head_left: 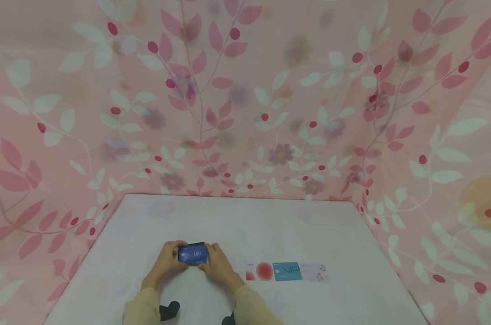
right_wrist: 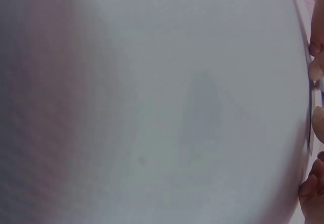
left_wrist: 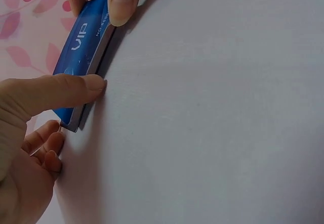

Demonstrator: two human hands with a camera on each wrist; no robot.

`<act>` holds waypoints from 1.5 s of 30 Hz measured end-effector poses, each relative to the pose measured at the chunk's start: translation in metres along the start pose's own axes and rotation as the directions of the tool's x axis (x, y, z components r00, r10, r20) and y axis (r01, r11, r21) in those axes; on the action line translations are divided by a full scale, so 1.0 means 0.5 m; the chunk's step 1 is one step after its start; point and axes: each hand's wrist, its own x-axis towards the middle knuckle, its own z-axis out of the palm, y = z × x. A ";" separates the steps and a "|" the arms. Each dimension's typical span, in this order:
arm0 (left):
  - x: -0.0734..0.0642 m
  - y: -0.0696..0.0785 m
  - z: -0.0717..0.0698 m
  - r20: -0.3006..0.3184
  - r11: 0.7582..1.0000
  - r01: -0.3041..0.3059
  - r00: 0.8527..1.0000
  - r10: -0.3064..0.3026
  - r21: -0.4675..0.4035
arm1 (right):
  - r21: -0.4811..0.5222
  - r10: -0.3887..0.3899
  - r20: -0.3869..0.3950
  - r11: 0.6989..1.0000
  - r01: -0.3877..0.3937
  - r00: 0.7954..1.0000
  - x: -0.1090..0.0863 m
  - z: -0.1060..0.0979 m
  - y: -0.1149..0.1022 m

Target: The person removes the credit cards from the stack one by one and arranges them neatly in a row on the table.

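A blue card with VIP lettering (head_left: 193,254) lies on top of a thin dark, flat piece (left_wrist: 85,101), whose edge shows below it in the left wrist view. Both hands hold this bundle low over the white table, one at each short end. My left hand (head_left: 166,262) grips the left end, its thumb (left_wrist: 83,86) along the near edge and other fingers at the end. From the other side, my right hand (head_left: 220,265) grips the right end, thumb on the near corner. Only fingertips and the bundle's thin edge show at the border of the right wrist view.
On the white table (head_left: 310,230), right of the hands, lies a row of cards: one with a red circle (head_left: 264,271), a teal VIP card (head_left: 287,271) and a pale floral card (head_left: 315,272). Pink leaf-patterned cloth (head_left: 245,99) rises behind the table and along both sides.
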 end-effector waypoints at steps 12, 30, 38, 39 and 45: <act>-0.037 0.004 0.024 -0.078 0.996 -0.074 0.994 0.078 0.060 | 0.042 0.019 0.026 0.999 -0.020 0.999 -0.028 -0.004 0.005; -0.081 0.026 0.080 -0.108 0.990 -0.131 0.985 0.137 0.059 | -0.210 0.024 -0.004 0.977 -0.024 1.000 -0.073 -0.040 0.012; -0.079 0.035 0.097 -0.096 0.989 -0.135 0.985 0.140 0.063 | -0.215 0.025 -0.029 0.976 -0.031 0.999 -0.083 -0.055 0.027; -0.078 0.036 0.099 -0.095 0.988 -0.140 0.985 0.147 0.069 | -0.214 0.026 -0.033 0.976 -0.032 0.999 -0.084 -0.057 0.029; -0.074 0.047 0.108 -0.090 0.985 -0.158 0.982 0.164 0.068 | -0.177 0.061 -0.039 0.982 -0.067 0.997 -0.092 -0.063 0.038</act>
